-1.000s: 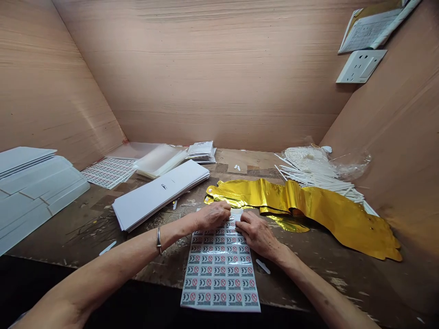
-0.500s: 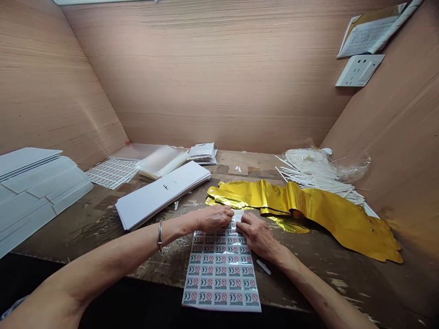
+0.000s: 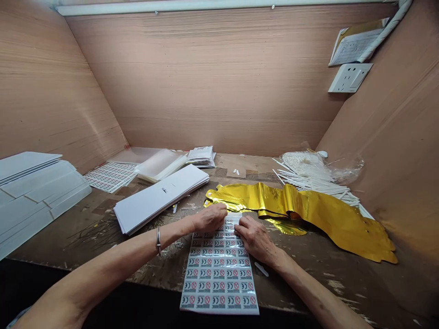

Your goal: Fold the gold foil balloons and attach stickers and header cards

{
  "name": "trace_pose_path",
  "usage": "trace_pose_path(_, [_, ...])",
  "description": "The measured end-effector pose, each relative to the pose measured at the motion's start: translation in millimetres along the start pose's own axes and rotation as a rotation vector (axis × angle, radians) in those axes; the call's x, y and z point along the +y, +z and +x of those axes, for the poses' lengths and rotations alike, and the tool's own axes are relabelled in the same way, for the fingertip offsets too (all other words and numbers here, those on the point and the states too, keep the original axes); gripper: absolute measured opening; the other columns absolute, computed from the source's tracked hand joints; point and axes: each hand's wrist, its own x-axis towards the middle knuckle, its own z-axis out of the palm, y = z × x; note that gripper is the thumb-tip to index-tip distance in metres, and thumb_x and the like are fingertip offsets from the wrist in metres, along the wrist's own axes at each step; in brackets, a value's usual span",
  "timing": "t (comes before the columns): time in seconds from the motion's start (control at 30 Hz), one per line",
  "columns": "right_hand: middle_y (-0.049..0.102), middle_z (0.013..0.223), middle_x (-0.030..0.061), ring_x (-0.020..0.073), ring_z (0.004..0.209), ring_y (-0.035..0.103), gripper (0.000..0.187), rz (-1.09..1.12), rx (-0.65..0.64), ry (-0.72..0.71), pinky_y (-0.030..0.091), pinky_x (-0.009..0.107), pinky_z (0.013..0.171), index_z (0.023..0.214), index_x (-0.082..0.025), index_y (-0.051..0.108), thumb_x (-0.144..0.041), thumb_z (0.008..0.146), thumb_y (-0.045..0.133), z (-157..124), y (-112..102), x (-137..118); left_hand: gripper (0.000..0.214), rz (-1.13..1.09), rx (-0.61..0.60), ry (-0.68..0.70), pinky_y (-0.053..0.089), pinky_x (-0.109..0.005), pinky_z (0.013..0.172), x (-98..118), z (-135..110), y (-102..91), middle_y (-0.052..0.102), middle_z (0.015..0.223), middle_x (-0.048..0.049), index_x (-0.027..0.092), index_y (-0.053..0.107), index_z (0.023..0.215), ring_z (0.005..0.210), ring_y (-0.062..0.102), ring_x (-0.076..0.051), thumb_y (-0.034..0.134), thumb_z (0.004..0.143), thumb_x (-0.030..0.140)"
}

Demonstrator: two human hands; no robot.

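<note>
A sheet of small printed stickers lies on the worn table in front of me, its near edge hanging over the table's front. My left hand rests on the sheet's far left corner, fingers curled and pinched at the top row. My right hand lies on the far right part, fingers bent and pressed on the stickers. Just beyond both hands lies a folded gold foil piece.
A stack of long white cards lies left of centre, larger white boards at the far left. Another sticker sheet, clear bags and small leaflets sit at the back. White sticks lie right. Wooden walls enclose the table.
Both hands stay at the top of the sticker sheet with only small finger shifts. The view has tilted slightly, so everything sits a little lower and further left.
</note>
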Motion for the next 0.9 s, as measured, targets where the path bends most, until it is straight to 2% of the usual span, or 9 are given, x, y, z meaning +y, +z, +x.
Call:
trace_pose_path(0.07, [0.054,0.078,0.0035,0.0145,0.074,0.042,0.016,0.001,0.000,-0.001,0.029,0.026,0.062,0.075,-0.017,0.058,-0.016,0.084,0.045,0,0,0,0.018,-0.105,0.066,-0.058,0.035,-0.021,0.061,-4,-4,-2.1,0.050,0.074,-0.0030,0.013,0.050,0.068,0.067,0.043,-0.011,0.038,0.081,0.012])
trace_pose_path(0.1, [0.053,0.078,0.0035,0.0145,0.074,0.042,0.016,0.003,0.002,-0.001,0.029,0.026,0.062,0.076,-0.017,0.058,-0.016,0.084,0.044,0,-1,0,0.020,-0.145,0.070,-0.038,0.035,-0.021,0.062,-5,-6,-3.6,0.050,0.074,-0.0025,0.013,0.050,0.067,0.068,0.044,-0.011,0.038,0.082,0.012])
trace_pose_path(0.23, [0.053,0.078,0.0035,0.0144,0.074,0.042,0.016,0.010,0.003,0.000,0.029,0.026,0.062,0.075,-0.017,0.058,-0.015,0.084,0.044,0,-1,0,0.023,-0.177,-0.031,0.125,0.033,-0.020,0.059,-5,-7,-9.8,0.050,0.069,-0.0005,0.013,0.050,0.060,0.064,0.042,-0.009,0.041,0.081,0.009])
trace_pose_path(0.43, [0.053,0.077,0.0037,0.0146,0.073,0.042,0.016,0.012,0.001,-0.003,0.030,0.026,0.062,0.075,-0.017,0.057,-0.014,0.083,0.045,1,0,0,0.024,-0.068,-0.116,0.278,0.030,-0.023,0.052,-2,7,-12.3,0.049,0.060,-0.0006,0.014,0.048,0.053,0.054,0.037,-0.010,0.045,0.076,0.006])
trace_pose_path(0.63, [0.053,0.078,0.0040,0.0152,0.075,0.042,0.014,0.017,0.005,-0.009,0.030,0.026,0.064,0.076,-0.017,0.057,-0.011,0.081,0.046,0,3,1,0.021,0.151,-0.116,0.408,0.032,-0.028,0.056,10,10,-12.8,0.051,0.062,-0.0050,0.015,0.048,0.054,0.055,0.037,-0.014,0.049,0.074,0.008])
trace_pose_path(0.77, [0.054,0.078,0.0041,0.0151,0.075,0.042,0.013,0.016,0.019,-0.007,0.031,0.026,0.063,0.076,-0.017,0.057,-0.010,0.080,0.046,0,4,1,0.018,0.169,-0.085,0.407,0.032,-0.029,0.059,17,8,-9.3,0.051,0.067,-0.0062,0.016,0.049,0.058,0.059,0.039,-0.015,0.048,0.075,0.010])
trace_pose_path(0.9, [0.054,0.078,0.0040,0.0151,0.074,0.042,0.013,-0.003,0.014,0.002,0.030,0.026,0.063,0.077,-0.017,0.057,-0.012,0.082,0.046,0,4,0,0.017,0.146,-0.087,0.291,0.033,-0.027,0.058,13,8,-2.7,0.050,0.067,-0.0057,0.015,0.048,0.060,0.060,0.039,-0.014,0.044,0.077,0.011])
